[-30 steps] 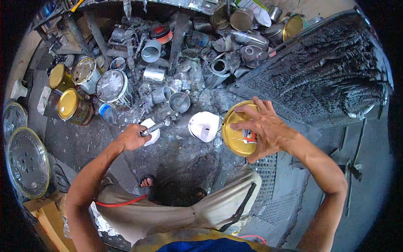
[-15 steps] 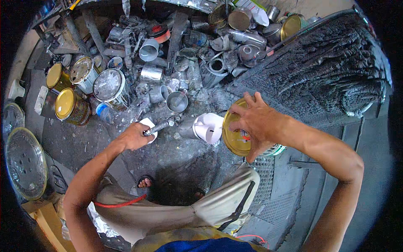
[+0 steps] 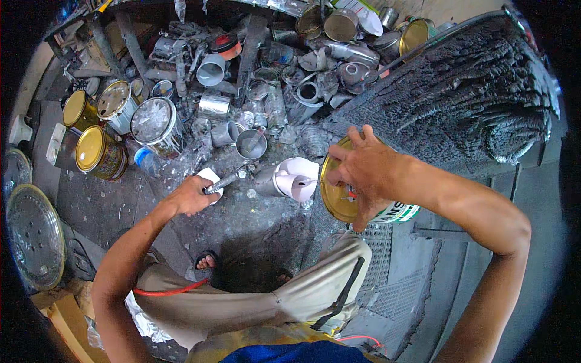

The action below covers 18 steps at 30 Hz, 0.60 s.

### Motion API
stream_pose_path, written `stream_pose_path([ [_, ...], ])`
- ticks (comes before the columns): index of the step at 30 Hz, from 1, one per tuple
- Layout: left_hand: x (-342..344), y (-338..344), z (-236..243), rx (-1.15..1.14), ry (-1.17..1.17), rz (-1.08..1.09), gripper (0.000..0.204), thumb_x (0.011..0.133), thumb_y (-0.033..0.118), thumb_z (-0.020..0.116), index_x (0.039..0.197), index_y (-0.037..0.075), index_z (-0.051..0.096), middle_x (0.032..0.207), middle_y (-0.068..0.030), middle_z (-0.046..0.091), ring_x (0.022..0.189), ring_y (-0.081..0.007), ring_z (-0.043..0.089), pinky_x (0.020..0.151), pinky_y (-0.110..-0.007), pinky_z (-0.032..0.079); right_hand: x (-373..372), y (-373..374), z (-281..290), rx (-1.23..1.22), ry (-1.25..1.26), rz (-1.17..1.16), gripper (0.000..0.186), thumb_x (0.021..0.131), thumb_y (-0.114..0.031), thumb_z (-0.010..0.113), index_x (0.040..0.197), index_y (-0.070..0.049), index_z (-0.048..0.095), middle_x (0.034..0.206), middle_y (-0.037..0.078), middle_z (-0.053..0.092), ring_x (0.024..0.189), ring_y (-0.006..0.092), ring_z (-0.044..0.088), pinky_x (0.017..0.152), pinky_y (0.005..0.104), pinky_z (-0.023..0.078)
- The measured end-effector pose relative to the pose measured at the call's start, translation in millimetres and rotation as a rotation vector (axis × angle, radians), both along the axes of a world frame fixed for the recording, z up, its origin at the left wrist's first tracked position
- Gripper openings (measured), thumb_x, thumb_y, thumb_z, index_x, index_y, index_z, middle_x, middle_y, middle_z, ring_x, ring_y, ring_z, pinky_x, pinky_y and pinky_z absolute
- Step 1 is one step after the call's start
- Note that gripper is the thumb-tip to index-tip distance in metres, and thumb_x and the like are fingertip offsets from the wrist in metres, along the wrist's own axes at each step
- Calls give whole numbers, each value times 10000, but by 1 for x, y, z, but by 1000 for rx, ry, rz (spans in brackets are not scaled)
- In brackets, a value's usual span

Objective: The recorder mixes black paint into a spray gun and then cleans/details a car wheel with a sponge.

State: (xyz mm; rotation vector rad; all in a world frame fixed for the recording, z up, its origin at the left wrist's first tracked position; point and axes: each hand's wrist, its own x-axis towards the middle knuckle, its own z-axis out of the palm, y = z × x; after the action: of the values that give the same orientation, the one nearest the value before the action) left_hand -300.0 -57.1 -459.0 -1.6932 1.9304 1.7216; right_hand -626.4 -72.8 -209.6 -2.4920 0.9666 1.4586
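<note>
My left hand [image 3: 192, 195] is closed round the handle of a metal spray gun [image 3: 230, 179], with a bit of white showing behind it. A silver cup [image 3: 266, 181] sits at the gun's far end; whether they are joined is hard to see. In the cup's mouth is a white paper cone [image 3: 301, 183]. My right hand [image 3: 366, 172] grips a tin can [image 3: 334, 204] with a gold top and a white and green side from above. The can is tipped toward the cone, and a thin streak of liquid runs between them.
Paint-stained cans [image 3: 160, 124] and gold-lidded tins [image 3: 100, 154] stand at the left. A grey metal cup [image 3: 251, 144] and heaped scrap cans lie ahead. At the right rises a dark, crusted slab [image 3: 460, 91]. A red hose [image 3: 172, 290] crosses my left leg.
The can in my right hand has tilted slightly more, and a thin streak now shows between it and the paper cone. My left hand holds nearly still.
</note>
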Motion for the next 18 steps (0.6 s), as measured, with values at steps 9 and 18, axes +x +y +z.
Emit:
stream_pose_path([
  [9,5,-1,-11,5,43,18,360,1002,307,691,1065,-46,726,603,-97,630,427,-186,595,423,-372,491,-1,3,3,9,34,-15,878,519,-687,929,1256,-231,788,1374,117,580,1316,495,478,1053,585,425],
  [18,-1,3,-21,8,55,19,326,1026,288,688,1042,-36,724,555,-83,603,414,-175,580,417,-371,478,-9,11,2,13,12,-71,889,497,-669,959,1258,-243,783,1398,117,561,1333,491,464,1060,599,417],
])
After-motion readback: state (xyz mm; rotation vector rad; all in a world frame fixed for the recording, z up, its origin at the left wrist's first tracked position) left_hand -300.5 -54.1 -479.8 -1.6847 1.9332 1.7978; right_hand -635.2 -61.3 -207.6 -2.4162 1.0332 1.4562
